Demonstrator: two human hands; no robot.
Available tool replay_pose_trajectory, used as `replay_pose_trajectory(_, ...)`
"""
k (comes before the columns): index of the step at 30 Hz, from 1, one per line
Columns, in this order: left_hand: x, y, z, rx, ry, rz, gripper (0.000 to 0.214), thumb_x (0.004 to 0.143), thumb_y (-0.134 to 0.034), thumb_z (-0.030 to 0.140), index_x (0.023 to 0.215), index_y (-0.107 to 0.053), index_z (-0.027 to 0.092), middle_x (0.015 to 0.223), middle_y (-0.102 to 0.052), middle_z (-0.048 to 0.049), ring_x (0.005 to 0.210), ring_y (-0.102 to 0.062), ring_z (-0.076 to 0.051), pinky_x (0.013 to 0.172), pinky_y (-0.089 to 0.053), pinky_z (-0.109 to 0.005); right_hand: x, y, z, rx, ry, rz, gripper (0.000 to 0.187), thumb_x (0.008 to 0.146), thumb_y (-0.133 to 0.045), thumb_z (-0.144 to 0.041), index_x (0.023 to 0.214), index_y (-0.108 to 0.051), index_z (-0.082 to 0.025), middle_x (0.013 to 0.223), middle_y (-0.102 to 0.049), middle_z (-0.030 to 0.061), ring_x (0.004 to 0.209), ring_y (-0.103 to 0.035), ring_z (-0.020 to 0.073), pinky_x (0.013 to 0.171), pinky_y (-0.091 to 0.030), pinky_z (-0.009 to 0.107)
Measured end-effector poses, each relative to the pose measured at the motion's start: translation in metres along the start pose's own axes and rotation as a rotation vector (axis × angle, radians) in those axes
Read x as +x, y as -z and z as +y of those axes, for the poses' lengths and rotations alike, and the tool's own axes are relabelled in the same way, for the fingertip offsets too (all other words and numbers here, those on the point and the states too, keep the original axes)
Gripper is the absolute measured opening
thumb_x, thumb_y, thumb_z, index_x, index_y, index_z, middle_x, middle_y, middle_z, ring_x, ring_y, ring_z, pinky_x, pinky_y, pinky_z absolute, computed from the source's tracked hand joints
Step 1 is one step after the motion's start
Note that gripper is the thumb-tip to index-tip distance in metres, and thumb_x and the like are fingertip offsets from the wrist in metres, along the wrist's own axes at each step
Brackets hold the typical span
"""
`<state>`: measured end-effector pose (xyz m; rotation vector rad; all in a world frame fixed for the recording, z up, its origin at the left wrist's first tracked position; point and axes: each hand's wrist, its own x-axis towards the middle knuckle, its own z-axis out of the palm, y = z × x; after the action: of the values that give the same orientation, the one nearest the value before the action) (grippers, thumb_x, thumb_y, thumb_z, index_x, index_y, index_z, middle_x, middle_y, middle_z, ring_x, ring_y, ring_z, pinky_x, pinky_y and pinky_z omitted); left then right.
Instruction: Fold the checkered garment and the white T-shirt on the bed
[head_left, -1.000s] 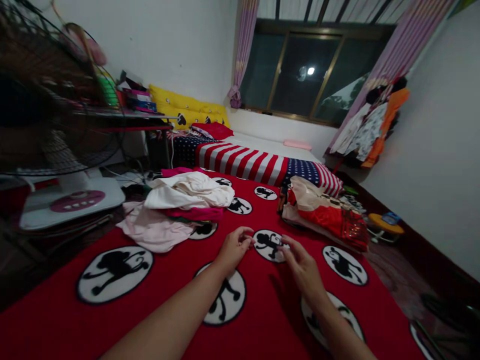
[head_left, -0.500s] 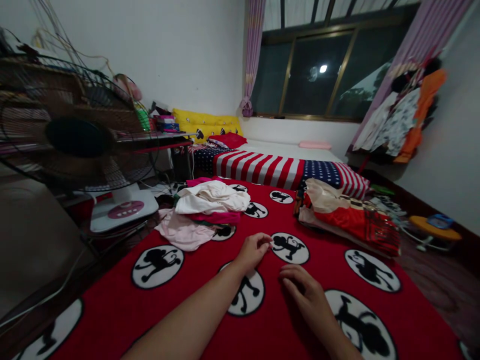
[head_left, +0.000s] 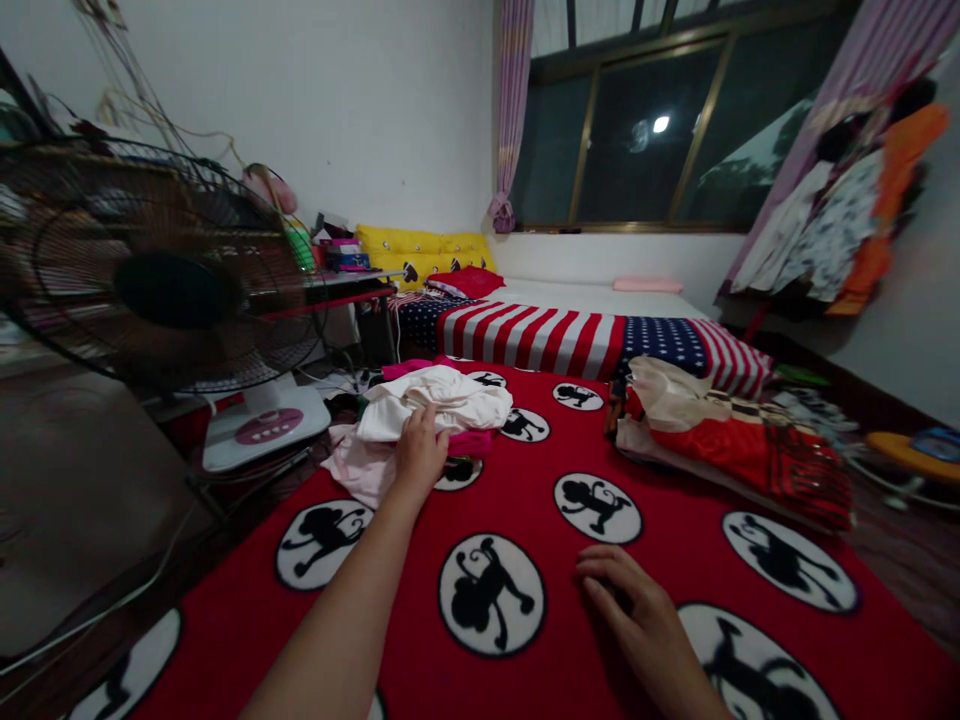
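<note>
My left hand (head_left: 421, 448) reaches to the front of the clothes pile, fingertips at a crumpled white garment (head_left: 469, 398). Its fingers look loosely stretched, with no cloth visibly gripped. Beneath the white garment a bright pink garment (head_left: 471, 442) shows, and a pale pink garment (head_left: 356, 462) spreads out at the left, partly behind my wrist. Low over the red blanket (head_left: 420, 620), which has round black-and-white monkey figures, is my right hand (head_left: 628, 597). Its fingers are slightly bent, apart from the thumb, with nothing in them.
A stack of folded clothes in a clear bag (head_left: 735, 435) lies at the right of the blanket. An electric fan (head_left: 176, 290) stands at the left. Behind is a bed with a striped, starred cover (head_left: 536, 340). A yellow stool (head_left: 911, 455) is on the far right.
My left hand has moved left and away from me, from the middle of the blanket to the white garment. My right hand stays nearly in place. The view has shifted slightly left.
</note>
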<state>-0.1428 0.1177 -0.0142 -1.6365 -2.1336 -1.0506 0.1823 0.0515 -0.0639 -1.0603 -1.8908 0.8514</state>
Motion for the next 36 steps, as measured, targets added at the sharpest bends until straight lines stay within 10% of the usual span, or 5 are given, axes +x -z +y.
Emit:
replay_pose_trajectory(6, -0.004, 0.005, 0.003, 0.038, 0.016, -0.018, 0.018, 0.083, -0.059, 0.025, 0.096, -0.07, 0.021, 0.094, -0.065, -0.0077, 0.089, -0.06, -0.025, 0.074, -0.045, -0.032, 0.0, 0.001, 0.001, -0.01, -0.01, -0.006, 0.022, 0.085, -0.056, -0.039, 0.082, -0.072, -0.024, 0.102, -0.066, 0.0096, 0.098, -0.063, 0.0241, 0.087, -0.05, 0.034)
replay_pose_trajectory(14, -0.004, 0.027, 0.041, -0.026, -0.139, 0.09, 0.012, 0.081, -0.057, 0.02, 0.081, -0.069, 0.019, 0.092, -0.068, -0.011, 0.1, -0.053, -0.031, 0.09, -0.038, -0.044, 0.0, 0.0, -0.003, -0.009, -0.017, -0.021, 0.019, 0.085, -0.056, -0.035, 0.082, -0.071, -0.024, 0.102, -0.065, 0.0089, 0.098, -0.063, 0.0228, 0.087, -0.049, 0.032)
replay_pose_trajectory(26, -0.062, 0.057, 0.127, -0.366, -0.77, -1.046, 0.019, 0.071, -0.063, 0.008, 0.076, -0.076, 0.021, 0.064, -0.071, -0.0002, 0.058, -0.063, -0.015, 0.053, -0.041, -0.021, 0.0, 0.002, 0.0, 0.176, -0.187, -0.001, 0.037, 0.088, -0.05, -0.048, 0.11, -0.06, -0.021, 0.105, -0.068, 0.0095, 0.092, -0.067, 0.0222, 0.084, -0.052, 0.033)
replay_pose_trajectory(32, -0.026, 0.045, 0.092, -0.239, -0.375, -0.304, 0.05, 0.074, -0.065, 0.013, 0.122, -0.061, 0.023, 0.124, -0.061, -0.0083, 0.117, -0.054, -0.024, 0.102, -0.039, -0.038, -0.002, -0.001, -0.002, 0.059, -0.071, -0.037, 0.026, 0.088, -0.053, -0.04, 0.1, -0.064, -0.02, 0.102, -0.067, 0.0086, 0.098, -0.063, 0.0218, 0.088, -0.049, 0.033)
replay_pose_trajectory(36, -0.008, 0.031, 0.048, -0.013, -0.162, -0.232, 0.07, 0.069, -0.07, 0.016, 0.135, -0.048, 0.018, 0.132, -0.053, -0.0135, 0.122, -0.049, -0.03, 0.102, -0.04, -0.042, 0.0, -0.001, -0.004, 0.016, -0.007, -0.024, 0.022, 0.088, -0.053, -0.037, 0.091, -0.067, -0.02, 0.1, -0.066, 0.0084, 0.097, -0.062, 0.021, 0.087, -0.048, 0.032)
